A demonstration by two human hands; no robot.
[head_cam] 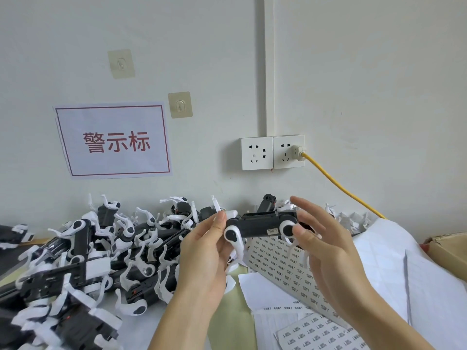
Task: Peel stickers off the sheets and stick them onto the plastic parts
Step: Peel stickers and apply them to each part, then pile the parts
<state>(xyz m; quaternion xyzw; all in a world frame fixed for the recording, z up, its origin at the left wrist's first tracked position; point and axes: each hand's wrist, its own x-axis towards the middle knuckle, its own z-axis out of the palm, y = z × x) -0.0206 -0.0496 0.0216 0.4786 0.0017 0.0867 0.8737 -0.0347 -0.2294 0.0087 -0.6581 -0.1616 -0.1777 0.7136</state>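
While the left hand (202, 253) is gripping one black-and-white plastic part (260, 227) by its left end, thumb and fingers (219, 222) curled round it, the right hand (326, 248) is meeting the same part at its right end — the thumb is pressing on the round white hub there, and the other fingers are spread and mostly straight above and behind it. That part is being held level in the air, just past the centre of the view toward 1 o'clock, above the worktop (235, 314) and apart from everything lying on it. A small pale label is showing on the part's black body near the right thumb. From the hands toward 8 and 9 o'clock, a big pile of parts (83, 261) of the same kind is lying tangled on the worktop, black bodies and white curved arms pointing every way. Toward 5 o'clock, sticker sheets (285, 269) are lying in overlapping layers, printed in rows of small labels; one is sitting directly under the held part, another sheet (318, 334) is reaching the bottom edge. Blank white backing paper (394, 263) is spreading toward 3 and 4 o'clock, with a cardboard box (447, 251) at the far right edge. On the wall at 10 o'clock a red-bordered sign (113, 141) is hanging, and at 12 o'clock a double wall socket (271, 152) is carrying a plug with a yellow cable (341, 188) — it is running down toward 3 o'clock.
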